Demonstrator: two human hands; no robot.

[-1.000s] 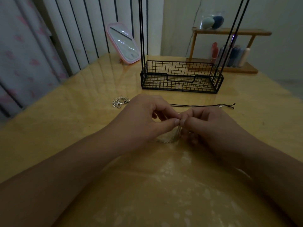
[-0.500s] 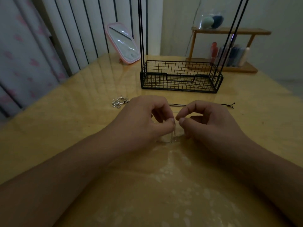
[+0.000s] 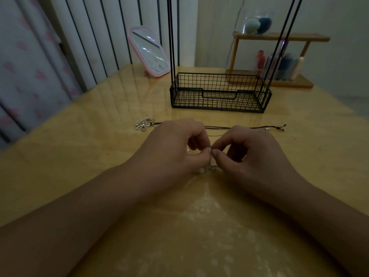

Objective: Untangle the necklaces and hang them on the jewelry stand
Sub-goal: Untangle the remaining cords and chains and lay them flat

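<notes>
Over yellow table [image 3: 79,176], left hand [image 3: 171,152] and right hand [image 3: 253,156] pinch thin chain [image 3: 207,168].

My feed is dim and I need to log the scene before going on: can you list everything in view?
table: one, yellow, glossy, under everything
jewelry stand: one, black wire basket with tall rods, centre back
cord necklace: one, black with silver pendant, beyond the hands
thin chain: one, silver, between the fingertips
mirror: one, pink, back left
wooden shelf: one, with bottles and sponges, back right
curtain: one, pale with pink marks, left
left hand: pinches the chain
right hand: pinches the chain
</notes>
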